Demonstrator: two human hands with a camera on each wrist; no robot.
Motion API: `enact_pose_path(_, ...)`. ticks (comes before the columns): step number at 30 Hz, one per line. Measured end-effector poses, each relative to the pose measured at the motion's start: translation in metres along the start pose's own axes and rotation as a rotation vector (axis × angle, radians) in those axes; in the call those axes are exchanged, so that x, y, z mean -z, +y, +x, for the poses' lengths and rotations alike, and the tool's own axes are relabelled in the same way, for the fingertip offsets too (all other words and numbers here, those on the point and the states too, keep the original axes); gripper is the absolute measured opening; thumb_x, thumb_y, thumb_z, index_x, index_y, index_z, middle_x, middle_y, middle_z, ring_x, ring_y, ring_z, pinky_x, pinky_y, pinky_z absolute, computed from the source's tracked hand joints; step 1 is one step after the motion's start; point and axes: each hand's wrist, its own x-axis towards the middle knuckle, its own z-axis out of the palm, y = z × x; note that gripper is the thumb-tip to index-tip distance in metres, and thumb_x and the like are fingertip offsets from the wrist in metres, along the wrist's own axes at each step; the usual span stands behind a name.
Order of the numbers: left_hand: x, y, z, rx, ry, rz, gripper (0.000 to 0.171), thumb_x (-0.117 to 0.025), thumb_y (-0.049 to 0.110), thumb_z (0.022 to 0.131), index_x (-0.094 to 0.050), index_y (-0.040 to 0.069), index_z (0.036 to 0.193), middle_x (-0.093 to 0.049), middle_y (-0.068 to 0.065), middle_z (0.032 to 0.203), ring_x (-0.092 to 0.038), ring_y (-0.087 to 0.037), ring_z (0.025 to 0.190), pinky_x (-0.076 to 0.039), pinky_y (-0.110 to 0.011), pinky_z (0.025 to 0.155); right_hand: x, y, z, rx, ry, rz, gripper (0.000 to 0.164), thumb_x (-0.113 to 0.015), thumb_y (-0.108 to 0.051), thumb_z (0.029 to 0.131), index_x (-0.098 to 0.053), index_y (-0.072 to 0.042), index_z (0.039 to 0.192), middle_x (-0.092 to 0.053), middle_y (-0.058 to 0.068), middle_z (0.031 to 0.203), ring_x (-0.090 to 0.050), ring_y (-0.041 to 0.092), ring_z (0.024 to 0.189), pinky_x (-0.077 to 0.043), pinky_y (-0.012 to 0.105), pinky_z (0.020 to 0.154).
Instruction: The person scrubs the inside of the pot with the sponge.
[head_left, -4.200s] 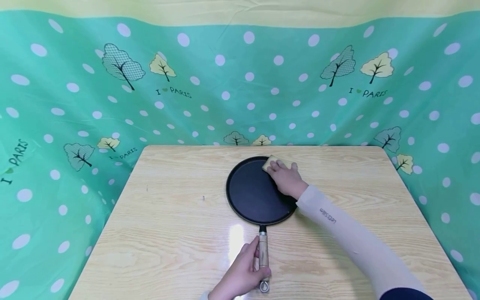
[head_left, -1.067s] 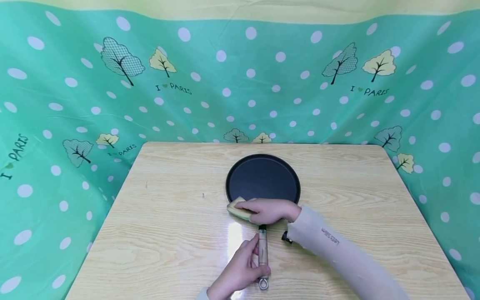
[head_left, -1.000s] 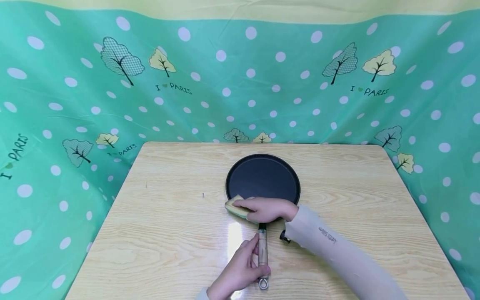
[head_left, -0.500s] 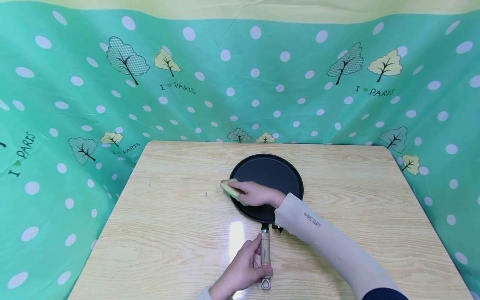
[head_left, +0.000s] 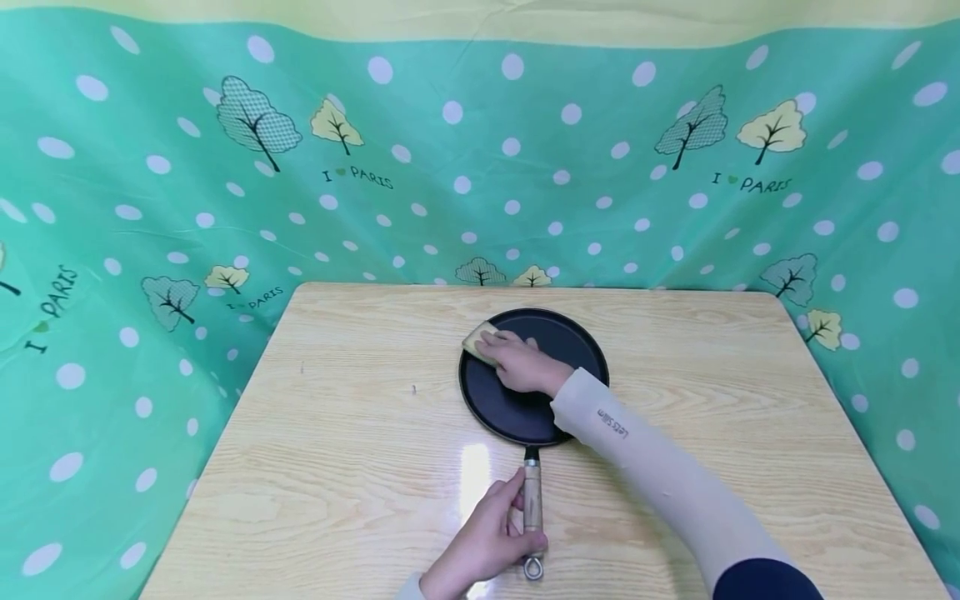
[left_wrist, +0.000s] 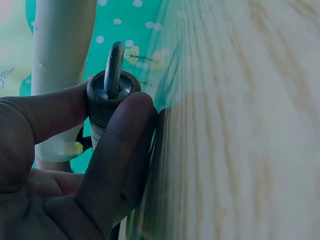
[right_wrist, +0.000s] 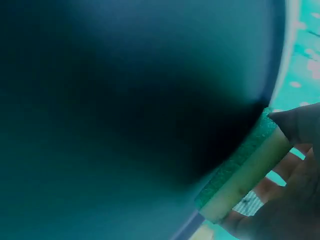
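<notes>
A round black frying pan [head_left: 517,412] lies on the wooden table with its handle [head_left: 532,500] pointing toward the person. My left hand [head_left: 487,537] grips that handle; in the left wrist view the thumb and fingers close round its end, below the metal hanging loop [left_wrist: 115,67]. My right hand [head_left: 521,362] holds a yellow sponge [head_left: 480,340] at the pan's upper left rim. In the right wrist view the sponge [right_wrist: 245,172] shows a green scouring layer, turned toward the pan's dark surface [right_wrist: 125,125], and the fingers [right_wrist: 300,125] pinch it from its sides.
The light wooden table [head_left: 360,467] extends on both sides of the pan. A green dotted curtain [head_left: 420,167] printed with trees hangs behind the table and along both sides. A small dark mark [head_left: 413,389] shows on the tabletop left of the pan.
The right hand has carried the sponge from the pan's far right edge, round to its near left edge, then up along the left rim. The left hand keeps its hold on the handle.
</notes>
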Motion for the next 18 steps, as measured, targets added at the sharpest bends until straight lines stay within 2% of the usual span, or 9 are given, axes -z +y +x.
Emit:
enact_pose_path(5, 0.000, -0.002, 0.000, 0.000, 0.001, 0.003, 0.093, -0.083, 0.009, 0.089, -0.028, -0.010, 0.161, -0.050, -0.007, 0.112, -0.060, -0.006, 0.068, -0.061, -0.020, 0.058, 0.001, 0.013, -0.004, -0.009, 0.046, -0.235, 0.056, -0.046, -0.005, 0.111, -0.036, -0.015, 0.165, -0.025, 0.009, 0.173, -0.019, 0.033, 0.160, -0.024, 0.076, 0.123)
enact_pose_path(8, 0.000, -0.002, 0.000, -0.002, 0.002, 0.014, 0.093, -0.083, 0.009, 0.089, -0.028, -0.010, 0.161, -0.051, -0.007, 0.113, -0.060, -0.006, 0.068, -0.061, -0.021, 0.058, 0.001, 0.017, -0.003, 0.004, 0.077, -0.334, 0.054, -0.046, -0.006, 0.111, -0.039, -0.014, 0.164, -0.028, 0.010, 0.172, -0.023, 0.033, 0.159, -0.029, 0.076, 0.120)
enact_pose_path(13, 0.000, -0.002, 0.001, -0.009, 0.000, 0.044, 0.093, -0.083, 0.012, 0.089, -0.028, -0.011, 0.160, -0.051, -0.007, 0.113, -0.059, -0.005, 0.067, -0.059, -0.019, 0.057, 0.004, 0.025, -0.001, -0.010, 0.110, -0.507, 0.055, -0.055, -0.010, 0.109, -0.042, -0.013, 0.163, -0.032, 0.010, 0.171, -0.028, 0.033, 0.157, -0.035, 0.073, 0.118)
enact_pose_path(18, 0.000, 0.001, 0.002, 0.012, 0.011, 0.097, 0.093, -0.084, 0.014, 0.088, -0.029, -0.011, 0.160, -0.053, -0.006, 0.114, -0.053, -0.004, 0.063, -0.059, -0.020, 0.058, 0.011, 0.037, -0.003, -0.095, 0.119, -0.570, 0.058, -0.061, -0.013, 0.108, -0.042, -0.012, 0.162, -0.031, 0.010, 0.171, -0.029, 0.033, 0.156, -0.038, 0.070, 0.114)
